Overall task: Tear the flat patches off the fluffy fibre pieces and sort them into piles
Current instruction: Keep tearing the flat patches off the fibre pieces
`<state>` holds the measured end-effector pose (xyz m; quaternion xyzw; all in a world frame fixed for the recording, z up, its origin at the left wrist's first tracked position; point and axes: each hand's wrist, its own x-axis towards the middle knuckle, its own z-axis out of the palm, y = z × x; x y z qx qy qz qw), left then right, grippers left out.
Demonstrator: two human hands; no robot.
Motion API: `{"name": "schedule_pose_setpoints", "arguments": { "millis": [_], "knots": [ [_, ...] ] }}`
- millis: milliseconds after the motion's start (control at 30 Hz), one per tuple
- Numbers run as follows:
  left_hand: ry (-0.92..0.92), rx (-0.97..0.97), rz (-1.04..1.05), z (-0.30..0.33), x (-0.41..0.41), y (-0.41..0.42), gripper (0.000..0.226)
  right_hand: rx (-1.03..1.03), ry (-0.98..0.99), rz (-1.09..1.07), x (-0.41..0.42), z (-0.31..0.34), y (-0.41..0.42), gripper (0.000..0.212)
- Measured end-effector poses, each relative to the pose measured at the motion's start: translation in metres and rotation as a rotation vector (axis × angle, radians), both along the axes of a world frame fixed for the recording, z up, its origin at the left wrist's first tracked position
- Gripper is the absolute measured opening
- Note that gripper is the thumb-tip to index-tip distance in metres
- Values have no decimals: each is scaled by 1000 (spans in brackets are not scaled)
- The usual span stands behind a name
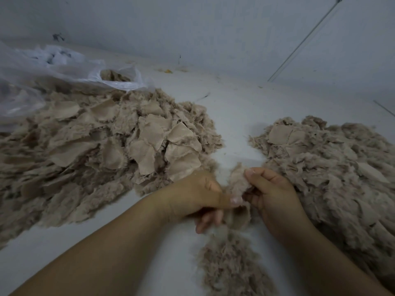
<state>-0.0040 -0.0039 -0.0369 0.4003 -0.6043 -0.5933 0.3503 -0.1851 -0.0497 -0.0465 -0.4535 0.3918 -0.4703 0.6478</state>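
Both hands meet at the lower middle over one beige fluffy fibre piece [237, 182]. My left hand [196, 195] pinches its lower edge between thumb and fingers. My right hand [271, 191] grips its upper right side, thumb on top. A big heap of fibre pieces with flat tan patches [102, 142] lies on the left. Another heap, mostly fluffy with a few patches [324, 167], lies on the right. A small pile of loose fluff [226, 263] sits below the hands.
A clear plastic bag [64, 67] holding more beige material lies at the back left on the pale floor [235, 107]. A grey wall [213, 28] runs along the back, with a thin rod [303, 41] leaning at the right.
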Motion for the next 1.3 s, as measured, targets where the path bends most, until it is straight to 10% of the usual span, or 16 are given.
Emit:
{"name": "schedule_pose_setpoints", "arguments": {
  "millis": [167, 867, 1133, 1233, 1300],
  "knots": [
    [-35, -75, 450, -3, -19, -8, 47, -16, -50, 31, 0, 3, 3, 17],
    [59, -102, 532, -14, -32, -7, 22, -72, 93, 125, 3, 0, 7, 45],
    [87, -271, 735, -3, -23, -10, 19, -98, 136, -28, 2, -7, -1, 21],
    [-199, -720, 972, 2, -3, -15, 16, -88, 108, -49, 1, -7, -2, 21],
    [-812, -830, 922, 0, 16, -20, 9, -84, 108, -53, 1, -7, -2, 23]
  ]
}}
